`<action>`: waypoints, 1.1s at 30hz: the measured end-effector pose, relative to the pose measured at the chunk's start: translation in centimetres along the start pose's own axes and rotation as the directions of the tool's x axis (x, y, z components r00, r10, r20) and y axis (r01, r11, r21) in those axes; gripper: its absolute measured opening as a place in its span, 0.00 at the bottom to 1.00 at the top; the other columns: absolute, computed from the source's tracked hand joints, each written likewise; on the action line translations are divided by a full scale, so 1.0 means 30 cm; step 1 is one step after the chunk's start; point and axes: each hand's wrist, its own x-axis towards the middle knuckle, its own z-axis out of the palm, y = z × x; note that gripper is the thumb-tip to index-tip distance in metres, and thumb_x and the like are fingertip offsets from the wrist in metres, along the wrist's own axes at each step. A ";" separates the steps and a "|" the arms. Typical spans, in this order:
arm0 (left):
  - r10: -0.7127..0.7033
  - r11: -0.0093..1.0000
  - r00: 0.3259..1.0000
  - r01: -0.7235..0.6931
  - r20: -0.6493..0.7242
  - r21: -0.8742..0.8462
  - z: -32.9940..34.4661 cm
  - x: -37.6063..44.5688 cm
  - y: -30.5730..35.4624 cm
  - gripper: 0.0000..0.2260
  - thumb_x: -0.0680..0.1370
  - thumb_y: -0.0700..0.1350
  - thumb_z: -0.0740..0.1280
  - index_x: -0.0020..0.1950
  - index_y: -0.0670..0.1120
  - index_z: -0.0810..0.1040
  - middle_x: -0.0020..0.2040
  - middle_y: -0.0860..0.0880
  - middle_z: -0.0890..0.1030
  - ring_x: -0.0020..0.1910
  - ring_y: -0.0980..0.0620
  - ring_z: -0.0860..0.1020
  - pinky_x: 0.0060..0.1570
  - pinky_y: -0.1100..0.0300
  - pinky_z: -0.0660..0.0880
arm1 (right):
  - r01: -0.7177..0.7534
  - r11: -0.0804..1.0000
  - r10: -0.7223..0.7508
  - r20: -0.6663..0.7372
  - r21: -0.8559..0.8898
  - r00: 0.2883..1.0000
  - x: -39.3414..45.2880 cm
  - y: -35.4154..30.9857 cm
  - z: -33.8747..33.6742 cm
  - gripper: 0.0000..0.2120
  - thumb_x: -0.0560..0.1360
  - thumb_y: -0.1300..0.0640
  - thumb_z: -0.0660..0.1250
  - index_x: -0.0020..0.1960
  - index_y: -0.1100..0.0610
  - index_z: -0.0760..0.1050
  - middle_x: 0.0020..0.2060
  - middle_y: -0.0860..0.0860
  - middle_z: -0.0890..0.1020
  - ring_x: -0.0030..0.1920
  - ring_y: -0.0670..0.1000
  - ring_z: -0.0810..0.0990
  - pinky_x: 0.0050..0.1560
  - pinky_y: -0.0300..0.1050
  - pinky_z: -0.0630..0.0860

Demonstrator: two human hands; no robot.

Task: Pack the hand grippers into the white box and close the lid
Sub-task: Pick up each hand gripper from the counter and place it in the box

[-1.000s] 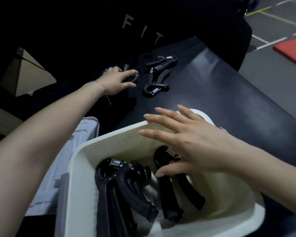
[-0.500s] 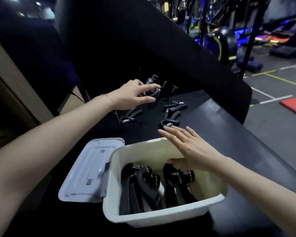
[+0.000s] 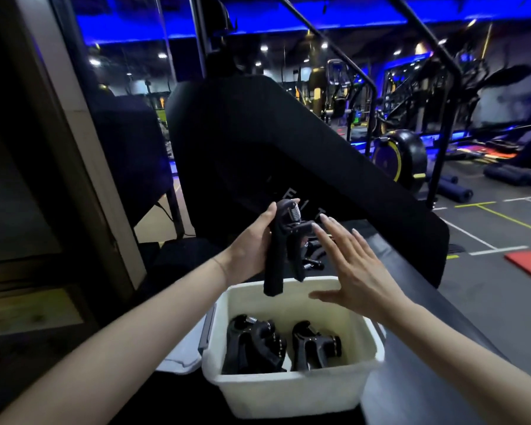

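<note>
a dim gym with blue lighting fills the background, with exercise machines (image 3: 399, 154) standing far behind. a large black padded backrest (image 3: 258, 154) rises at a slant beyond a dark table (image 3: 426, 348) that runs from the middle of the view down to the right.

on the near part of the table sits the white box (image 3: 288, 391), open at the top. its lid (image 3: 181, 354) lies off to the left side, mostly hidden by the box and the left forearm. inside the box, two black hand grippers rest on the bottom: one on the left (image 3: 252, 345) with a metal spring showing at its top, and one on the right (image 3: 313, 345), just beside it.

above the far rim of the box, the left hand (image 3: 252, 246) is clenched around one handle of a third black hand gripper (image 3: 285, 246), held upright with its spring end up and its handles pointing down toward the box opening. the right hand (image 3: 350, 271) is open and empty, fingers spread, palm facing left, hovering just beside the held gripper and over the box.

behind the hands, more black grippers (image 3: 311, 260) lie on the table, partly hidden.
</note>
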 end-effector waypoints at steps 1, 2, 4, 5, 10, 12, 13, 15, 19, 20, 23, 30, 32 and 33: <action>-0.003 1.000 1.000 0.003 0.000 -0.020 0.003 -0.014 -0.013 0.20 0.82 0.58 0.48 0.69 0.54 0.69 0.59 0.45 0.79 0.57 0.46 0.78 0.58 0.48 0.75 | 0.001 1.000 -0.001 0.005 -0.004 1.000 -0.006 -0.005 -0.007 0.54 0.63 0.31 0.67 0.76 0.54 0.43 0.76 0.54 0.52 0.76 0.51 0.50 0.72 0.53 0.53; -0.010 1.000 1.000 0.010 0.004 -0.030 0.008 -0.029 -0.023 0.21 0.82 0.58 0.48 0.70 0.55 0.69 0.60 0.45 0.78 0.59 0.45 0.77 0.61 0.46 0.73 | 0.004 1.000 -0.004 0.009 -0.006 1.000 -0.012 -0.010 -0.013 0.54 0.63 0.30 0.65 0.76 0.54 0.43 0.76 0.54 0.53 0.76 0.51 0.50 0.72 0.53 0.53; -0.023 0.999 1.000 0.023 0.011 -0.037 0.017 -0.052 -0.042 0.22 0.82 0.59 0.47 0.70 0.55 0.69 0.63 0.44 0.78 0.63 0.43 0.76 0.62 0.45 0.72 | 0.019 1.000 -0.018 0.022 -0.019 1.000 -0.022 -0.019 -0.018 0.53 0.63 0.28 0.61 0.76 0.55 0.43 0.76 0.54 0.54 0.75 0.51 0.52 0.72 0.54 0.56; -0.029 0.999 1.000 0.029 0.012 -0.033 0.022 -0.062 -0.051 0.22 0.82 0.60 0.47 0.70 0.55 0.69 0.63 0.44 0.78 0.64 0.43 0.75 0.62 0.45 0.72 | 0.032 0.999 -0.031 0.031 -0.027 0.999 -0.026 -0.023 -0.018 0.53 0.64 0.28 0.61 0.76 0.56 0.44 0.75 0.54 0.55 0.75 0.51 0.53 0.72 0.54 0.57; -0.091 0.996 0.995 0.091 -0.031 -0.018 0.036 -0.093 -0.074 0.25 0.81 0.62 0.45 0.58 0.58 0.80 0.58 0.45 0.81 0.58 0.45 0.79 0.62 0.46 0.71 | 0.088 0.995 -0.083 0.091 -0.051 0.992 -0.037 -0.043 -0.016 0.55 0.61 0.30 0.66 0.76 0.60 0.50 0.75 0.57 0.59 0.74 0.53 0.58 0.71 0.54 0.57; -0.120 0.992 0.992 0.119 -0.034 -0.028 0.033 -0.100 -0.085 0.28 0.81 0.62 0.44 0.53 0.57 0.83 0.58 0.44 0.81 0.60 0.43 0.78 0.61 0.45 0.72 | 0.124 0.991 -0.118 0.118 -0.047 0.986 -0.037 -0.049 -0.013 0.57 0.60 0.28 0.64 0.76 0.60 0.50 0.75 0.56 0.59 0.74 0.52 0.58 0.71 0.53 0.56; -0.134 0.990 0.990 0.132 -0.039 -0.039 0.029 -0.100 -0.094 0.29 0.81 0.62 0.44 0.52 0.56 0.84 0.57 0.44 0.82 0.60 0.42 0.77 0.60 0.44 0.72 | 0.138 0.990 -0.133 0.131 -0.033 0.982 -0.036 -0.053 -0.010 0.58 0.59 0.28 0.64 0.76 0.60 0.49 0.74 0.56 0.59 0.74 0.52 0.58 0.72 0.52 0.56; -0.163 0.985 0.984 0.158 -0.071 -0.063 0.022 -0.098 -0.112 0.30 0.80 0.62 0.44 0.50 0.55 0.85 0.55 0.43 0.82 0.59 0.40 0.77 0.60 0.42 0.72 | 0.155 0.988 -0.151 0.163 -0.014 0.975 -0.031 -0.059 -0.004 0.59 0.57 0.29 0.66 0.76 0.60 0.48 0.73 0.56 0.62 0.72 0.53 0.62 0.72 0.51 0.59; -0.215 0.975 0.965 0.203 -0.151 -0.091 0.005 -0.089 -0.139 0.30 0.80 0.63 0.46 0.50 0.50 0.84 0.52 0.41 0.83 0.54 0.41 0.80 0.58 0.41 0.73 | 0.205 0.979 -0.196 0.225 -0.016 0.954 -0.018 -0.061 -0.003 0.60 0.58 0.32 0.70 0.76 0.59 0.44 0.72 0.55 0.62 0.68 0.53 0.65 0.70 0.40 0.57; -0.225 0.973 0.959 0.213 -0.169 -0.087 0.002 -0.087 -0.140 0.30 0.80 0.63 0.46 0.51 0.48 0.83 0.52 0.41 0.82 0.54 0.40 0.80 0.59 0.40 0.73 | 0.214 0.977 -0.209 0.246 0.006 0.947 -0.012 -0.062 -0.007 0.60 0.58 0.32 0.70 0.76 0.59 0.43 0.72 0.55 0.62 0.68 0.53 0.65 0.70 0.40 0.58; -0.248 0.968 0.948 0.234 -0.202 -0.088 -0.017 -0.078 -0.148 0.31 0.80 0.64 0.46 0.52 0.46 0.82 0.53 0.39 0.81 0.53 0.40 0.81 0.59 0.41 0.72 | 0.222 0.974 -0.227 0.276 0.049 0.934 0.006 -0.067 -0.016 0.59 0.59 0.34 0.71 0.76 0.58 0.42 0.70 0.53 0.63 0.66 0.53 0.66 0.68 0.40 0.61; -0.250 0.966 0.947 0.229 -0.204 -0.120 -0.037 -0.063 -0.164 0.33 0.80 0.64 0.46 0.43 0.46 0.85 0.47 0.42 0.85 0.48 0.42 0.83 0.54 0.44 0.75 | 0.163 0.982 -0.186 0.313 0.098 0.931 0.026 -0.087 -0.004 0.59 0.60 0.37 0.73 0.76 0.56 0.41 0.72 0.52 0.58 0.69 0.52 0.61 0.69 0.38 0.57; -0.238 0.971 0.953 0.229 -0.187 -0.070 -0.042 -0.065 -0.175 0.32 0.80 0.64 0.46 0.42 0.49 0.86 0.45 0.44 0.85 0.47 0.45 0.83 0.50 0.47 0.77 | 0.118 0.987 -0.148 0.322 0.110 0.935 0.014 -0.093 0.016 0.59 0.59 0.39 0.74 0.76 0.55 0.41 0.71 0.51 0.58 0.69 0.52 0.61 0.69 0.40 0.61; -0.224 0.974 0.956 0.224 -0.191 -0.020 -0.039 -0.071 -0.180 0.30 0.79 0.64 0.48 0.45 0.50 0.85 0.44 0.46 0.85 0.45 0.48 0.82 0.47 0.51 0.77 | 0.094 0.989 -0.126 0.325 0.113 0.937 0.007 -0.091 0.027 0.59 0.58 0.40 0.74 0.76 0.54 0.42 0.70 0.51 0.58 0.68 0.52 0.62 0.68 0.43 0.64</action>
